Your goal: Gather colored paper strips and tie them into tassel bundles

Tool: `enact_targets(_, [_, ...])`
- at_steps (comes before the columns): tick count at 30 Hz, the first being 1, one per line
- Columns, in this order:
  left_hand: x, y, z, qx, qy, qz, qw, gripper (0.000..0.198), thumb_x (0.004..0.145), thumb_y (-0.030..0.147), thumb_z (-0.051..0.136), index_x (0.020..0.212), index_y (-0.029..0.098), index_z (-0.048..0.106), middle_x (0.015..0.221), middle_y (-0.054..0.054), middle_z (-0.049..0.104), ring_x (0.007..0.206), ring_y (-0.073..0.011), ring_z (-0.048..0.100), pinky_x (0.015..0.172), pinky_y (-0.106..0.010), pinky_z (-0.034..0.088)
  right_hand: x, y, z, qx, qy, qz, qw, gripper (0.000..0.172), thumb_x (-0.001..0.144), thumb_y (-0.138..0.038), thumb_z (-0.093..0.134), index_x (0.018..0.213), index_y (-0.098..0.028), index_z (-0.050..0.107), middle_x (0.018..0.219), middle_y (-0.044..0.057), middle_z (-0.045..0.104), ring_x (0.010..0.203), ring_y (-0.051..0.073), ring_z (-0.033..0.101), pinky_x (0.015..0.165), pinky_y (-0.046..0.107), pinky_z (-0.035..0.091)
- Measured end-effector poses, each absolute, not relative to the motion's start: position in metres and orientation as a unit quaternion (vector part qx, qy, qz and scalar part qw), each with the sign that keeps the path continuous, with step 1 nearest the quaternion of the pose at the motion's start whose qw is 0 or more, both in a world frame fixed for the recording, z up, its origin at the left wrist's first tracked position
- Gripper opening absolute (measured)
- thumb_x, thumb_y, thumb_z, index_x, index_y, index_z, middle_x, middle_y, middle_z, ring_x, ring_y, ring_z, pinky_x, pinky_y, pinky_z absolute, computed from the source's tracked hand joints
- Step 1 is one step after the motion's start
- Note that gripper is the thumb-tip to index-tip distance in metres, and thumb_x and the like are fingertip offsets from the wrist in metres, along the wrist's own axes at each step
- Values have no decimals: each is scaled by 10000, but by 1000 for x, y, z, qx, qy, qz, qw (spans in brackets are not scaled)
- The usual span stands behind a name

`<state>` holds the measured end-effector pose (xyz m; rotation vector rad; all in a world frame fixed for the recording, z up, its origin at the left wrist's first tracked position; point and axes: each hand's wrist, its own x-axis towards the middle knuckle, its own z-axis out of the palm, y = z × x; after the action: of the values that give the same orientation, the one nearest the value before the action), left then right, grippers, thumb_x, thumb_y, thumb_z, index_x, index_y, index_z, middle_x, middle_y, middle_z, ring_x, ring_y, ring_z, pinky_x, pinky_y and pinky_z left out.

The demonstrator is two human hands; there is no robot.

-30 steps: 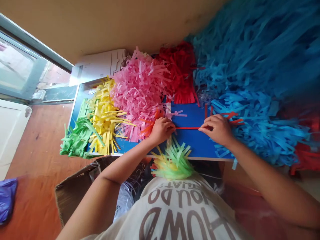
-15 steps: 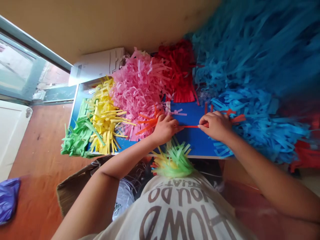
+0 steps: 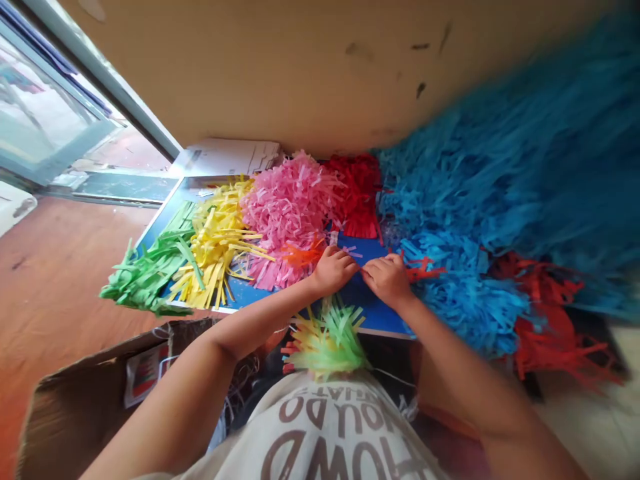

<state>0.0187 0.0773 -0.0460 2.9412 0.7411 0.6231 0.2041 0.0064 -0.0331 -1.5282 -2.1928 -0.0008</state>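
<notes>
Left hand [image 3: 334,271] and right hand [image 3: 387,280] now drawn together over the blue bench [image 3: 380,315]; both grips curled, nearly meeting, any pinch unclear; red strip no longer visible between them; red paper fringe [image 3: 421,270] just beyond right hand.

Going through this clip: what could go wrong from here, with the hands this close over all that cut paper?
Whatever lies between the left hand and right hand is too small to make out, so a thin strip might slip or tear. The right forearm lies near the blue paper fringe and could snag it. The green-and-yellow fringe bunch sits at the table's near edge against the shirt, so leaning in might knock it down.
</notes>
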Motion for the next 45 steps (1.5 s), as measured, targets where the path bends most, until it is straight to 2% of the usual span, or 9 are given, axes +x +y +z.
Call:
enact_targets(4, [-5,55,13,926,229,297,52,215,1009,271,485,1021,228,695,986,-35,756,931,-164,653,1049,-423,332,199,-19,34,-587,-682,209,382,287,970,-403,538,912,-248,772,961,56,769,912,216,689,860,380,463])
enact_targets(8, [-21,36,69,934,154,303,108,204,1008,293,499,1022,292,703,987,6,757,938,-149,661,1081,-401,308,200,-26,79,-480,-568,574,343,414,874,-581,618,890,-201,781,911,49,752,847,221,684,761,340,525])
enact_targets(11, [-23,31,82,935,148,289,146,247,1018,304,471,995,301,717,979,6,757,922,-149,669,1071,-400,338,198,-24,76,-417,-512,664,350,357,787,-541,742,832,-188,775,830,35,718,785,190,651,746,321,519])
enact_targets(16, [-20,19,71,899,157,362,189,178,980,298,551,957,270,725,918,-23,756,866,-157,682,1045,-396,420,181,-38,56,-412,-478,619,466,228,703,-432,844,693,-226,748,759,11,674,744,152,610,729,298,520])
enact_targets(21, [-8,-6,59,785,250,472,314,145,945,293,621,902,198,721,885,-73,747,836,-145,699,801,-269,553,156,-57,50,-474,-334,551,600,275,626,-414,883,651,-228,682,681,-18,633,506,84,510,443,208,417])
enact_targets(33, [-4,-12,36,735,287,473,392,189,935,333,638,898,189,754,830,-83,756,802,-167,690,780,-301,547,139,-55,34,-476,-321,499,649,281,693,-421,824,679,-239,611,651,-49,527,492,83,496,444,212,425])
enact_targets(39, [-11,6,37,558,338,465,598,319,905,477,652,843,167,617,792,-45,696,714,-132,646,674,-262,526,210,5,-16,-699,-482,211,484,302,837,-496,651,886,-202,700,773,48,691,600,165,590,624,315,495])
enact_targets(41, [-11,10,39,463,326,422,708,402,846,551,696,839,171,565,707,1,647,582,-93,579,564,-222,485,238,34,-39,-746,-556,111,348,339,856,-489,588,868,-173,711,851,116,712,685,206,637,703,356,509])
enact_targets(45, [-4,14,33,395,336,369,771,458,732,546,802,810,152,582,610,43,579,469,-34,438,463,-167,352,262,67,-64,-754,-582,75,294,297,819,-445,611,713,-177,683,749,143,688,699,239,627,689,370,489])
